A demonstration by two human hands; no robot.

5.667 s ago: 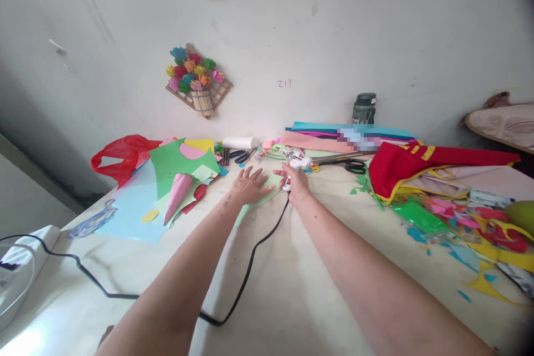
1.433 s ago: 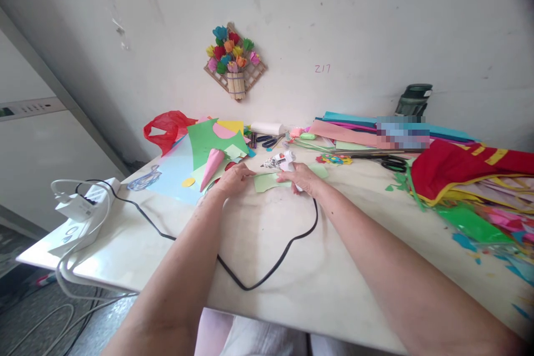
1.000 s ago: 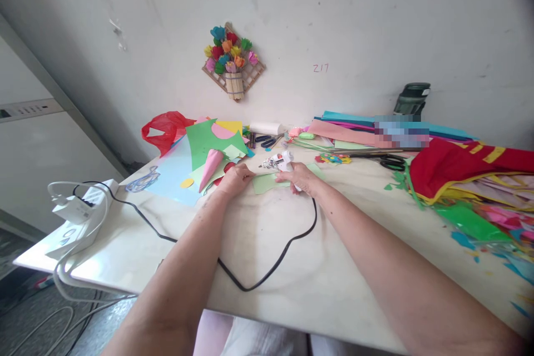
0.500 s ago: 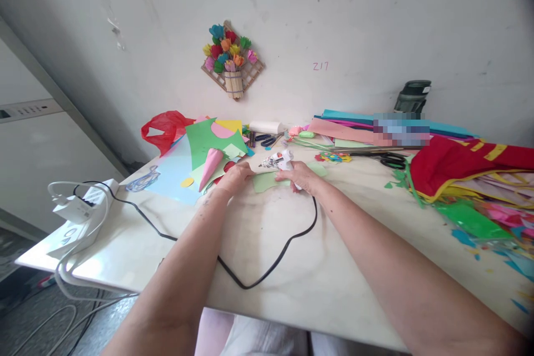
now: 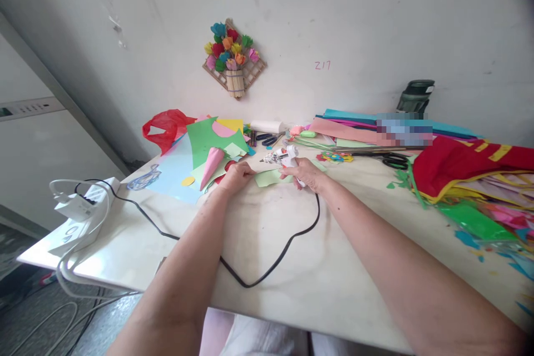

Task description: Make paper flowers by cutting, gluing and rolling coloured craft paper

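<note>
A white glue gun [image 5: 291,156] with a speckled front end is gripped in my right hand [image 5: 306,172], its nozzle pointing left. From its handle a black cord [image 5: 287,247] loops over the tabletop towards the left. Beneath the gun lies a light green paper piece [image 5: 269,178], partly covered by my right hand. My left hand [image 5: 238,175] is closed at the left end of this paper; its fingertips hide what they pinch, if anything. Just behind the left hand are a rolled pink paper cone [image 5: 212,167] and a bit of red paper [image 5: 228,165].
Green paper [image 5: 200,142] and a light blue sheet [image 5: 171,178] lie left, near a power strip [image 5: 89,206]. Scissors [image 5: 269,139] sit at the back, a second pair [image 5: 394,160] further right. Red fabric [image 5: 450,167] and paper scraps fill the right side.
My right hand has moved slightly right and up with the glue gun, and its fingers have shifted on the paper. The left hand stays almost in place.
</note>
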